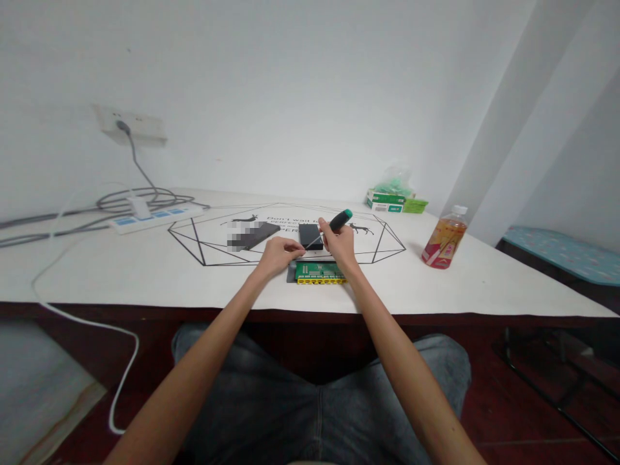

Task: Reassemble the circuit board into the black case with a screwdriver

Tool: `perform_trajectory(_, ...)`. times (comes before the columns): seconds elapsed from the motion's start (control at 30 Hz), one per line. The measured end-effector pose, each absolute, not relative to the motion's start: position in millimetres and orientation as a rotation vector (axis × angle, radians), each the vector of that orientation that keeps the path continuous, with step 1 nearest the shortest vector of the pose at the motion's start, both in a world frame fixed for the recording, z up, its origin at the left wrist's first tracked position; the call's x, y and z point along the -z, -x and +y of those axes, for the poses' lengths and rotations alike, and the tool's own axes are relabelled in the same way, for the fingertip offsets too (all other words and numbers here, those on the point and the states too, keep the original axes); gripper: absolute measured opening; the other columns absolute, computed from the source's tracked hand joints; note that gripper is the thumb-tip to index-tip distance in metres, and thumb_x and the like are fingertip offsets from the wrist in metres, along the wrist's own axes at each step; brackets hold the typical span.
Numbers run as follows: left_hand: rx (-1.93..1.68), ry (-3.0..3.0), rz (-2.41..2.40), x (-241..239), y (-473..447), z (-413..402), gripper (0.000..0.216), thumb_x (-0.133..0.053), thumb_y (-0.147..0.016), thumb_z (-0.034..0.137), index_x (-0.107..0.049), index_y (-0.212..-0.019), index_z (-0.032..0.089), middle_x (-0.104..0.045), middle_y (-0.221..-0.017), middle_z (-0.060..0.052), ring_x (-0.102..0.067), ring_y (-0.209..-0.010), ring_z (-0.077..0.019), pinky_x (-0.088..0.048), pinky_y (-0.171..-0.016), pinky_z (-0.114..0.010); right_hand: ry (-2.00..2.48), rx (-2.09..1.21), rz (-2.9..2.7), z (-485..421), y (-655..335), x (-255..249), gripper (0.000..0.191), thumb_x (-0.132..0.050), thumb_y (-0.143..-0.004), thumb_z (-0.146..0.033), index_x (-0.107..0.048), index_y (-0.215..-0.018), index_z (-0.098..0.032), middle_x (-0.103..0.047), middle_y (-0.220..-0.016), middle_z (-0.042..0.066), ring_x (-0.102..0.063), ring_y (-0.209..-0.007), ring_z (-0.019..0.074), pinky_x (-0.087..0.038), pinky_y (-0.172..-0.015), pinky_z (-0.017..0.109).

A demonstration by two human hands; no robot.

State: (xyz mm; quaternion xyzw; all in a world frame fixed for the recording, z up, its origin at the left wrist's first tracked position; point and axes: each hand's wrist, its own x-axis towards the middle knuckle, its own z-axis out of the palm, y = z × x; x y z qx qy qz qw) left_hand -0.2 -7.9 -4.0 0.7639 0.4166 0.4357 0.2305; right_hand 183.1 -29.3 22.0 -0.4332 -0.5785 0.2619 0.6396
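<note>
Here right hand (341, 244) grips screwdriver (334, 227); left hand (277, 253) pinches its tip (board (320, 272) near table edge (145, 303)).

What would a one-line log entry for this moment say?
right hand: holds screwdriver | left hand: at its tip | circuit board: on table

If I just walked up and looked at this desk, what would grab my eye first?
Probably the two hands meeting mid-table: the right hand grips a green-handled screwdriver, its tip by the left hand, just above a green circuit board. Next, the orange drink bottle standing to the right, and the white power strip with tangled cables at the far left.
</note>
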Motion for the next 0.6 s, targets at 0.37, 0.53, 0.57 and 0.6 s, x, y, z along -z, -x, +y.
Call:
perform_trajectory(0.37, -1.117, -2.364, 1.390, 16.2, 0.2, 7.8, 0.031, -0.056, -0.089, 0.028, -0.079, -0.107, 0.018, -0.078, -0.111, -0.009, -0.070, -0.106, -0.0267, -0.051, -0.097, -0.038, 1.152, -0.127, -1.208, -21.3, -207.4, -21.5, 0.057, -0.057, -0.081, -0.070, -0.049, -0.053, -0.021, -0.050, -0.050, 0.000, -0.048, -0.052, 0.0144, -0.036, -0.055, 0.028)
perform_trajectory(0.53, -1.151, -2.365, 1.350, 14.4, 4.0, -6.5, 0.031, -0.056, -0.091, 0.036, -0.080, -0.101, 0.020, -0.078, -0.108, -0.008, -0.071, -0.102, -0.0270, -0.054, -0.086, -0.037, 1.504, 0.052, -1.200, -23.6, -259.2, -19.5, 0.060, -0.049, -0.086, -0.071, -0.057, -0.055, -0.020, -0.062, -0.058, 0.007, -0.062, -0.063, 0.0223, -0.041, -0.060, 0.029)
perform_trajectory(0.57, -1.161, -2.362, 1.307, 12.4, 3.4, -10.8, 0.031, -0.057, -0.091, 0.039, -0.080, -0.100, 0.021, -0.078, -0.108, -0.007, -0.071, -0.102, -0.0268, -0.054, -0.086, -0.037, 1.620, 0.078, -1.205, -24.8, -269.9, -17.7, 0.062, -0.048, -0.087, -0.072, -0.059, -0.056, -0.020, -0.064, -0.060, 0.009, -0.065, -0.068, 0.0247, -0.041, -0.061, 0.030)
perform_trajectory(0.6, -1.159, -2.359, 1.263, 10.0, 2.6, -15.2, 0.031, -0.059, -0.090, 0.042, -0.080, -0.099, 0.021, -0.079, -0.107, -0.007, -0.071, -0.101, -0.0265, -0.054, -0.086, -0.037, 1.740, 0.071, -1.240, -26.1, -279.3, -15.4, 0.063, -0.047, -0.087, -0.072, -0.063, -0.058, -0.019, -0.067, -0.064, 0.011, -0.067, -0.073, 0.0269, -0.042, -0.062, 0.031)
